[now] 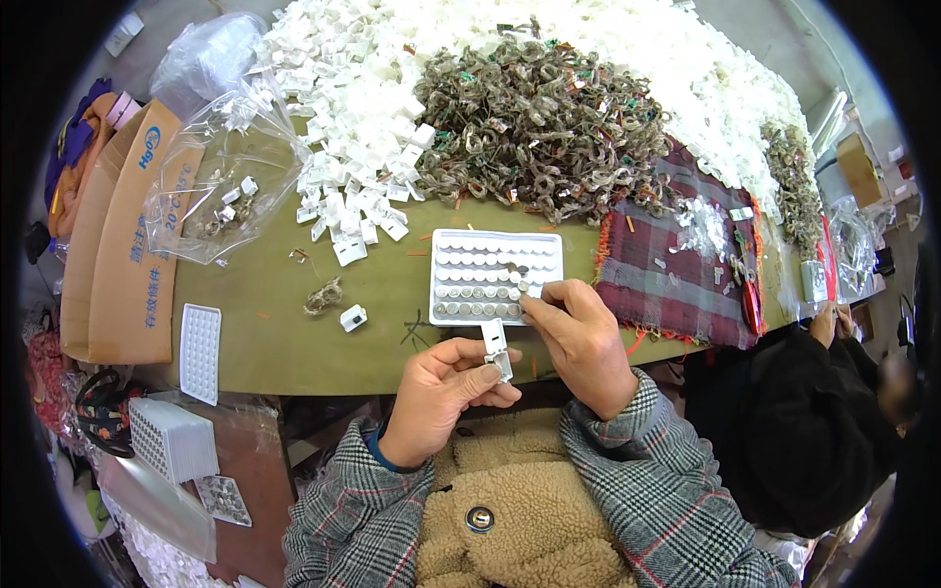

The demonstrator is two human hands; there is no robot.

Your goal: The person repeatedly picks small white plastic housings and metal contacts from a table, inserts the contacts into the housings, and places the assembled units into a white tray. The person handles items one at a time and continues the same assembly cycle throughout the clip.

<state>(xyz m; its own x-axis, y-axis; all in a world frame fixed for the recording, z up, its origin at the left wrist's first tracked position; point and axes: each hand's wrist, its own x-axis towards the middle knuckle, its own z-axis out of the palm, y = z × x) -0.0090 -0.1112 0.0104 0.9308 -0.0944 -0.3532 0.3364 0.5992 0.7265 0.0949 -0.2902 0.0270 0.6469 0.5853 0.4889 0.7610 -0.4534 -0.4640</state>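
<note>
My left hand (pixel 436 387) grips a small white plastic housing (pixel 495 338) with its flap standing up, just below the tray's near edge. Fingers and thumb are closed round its lower part. Over the near right corner of the white tray (pixel 498 235), my right hand (pixel 593 343) has thumb and fingertips pinched together. What lies between them, if anything, is hidden. Round silver button cells (pixel 477 293) fill the tray's nearer rows, and a couple of darker ones lie loose on top. The farther rows show pale round pockets.
A pile of white housings (pixel 358 108) and a heap of coiled wires (pixel 549 127) cover the back. Left stand a cardboard box (pixel 123 255), a pocketed tray (pixel 201 353) and stacked trays (pixel 176 439). Right are a plaid cloth (pixel 676 260) and a person in black (pixel 794 421).
</note>
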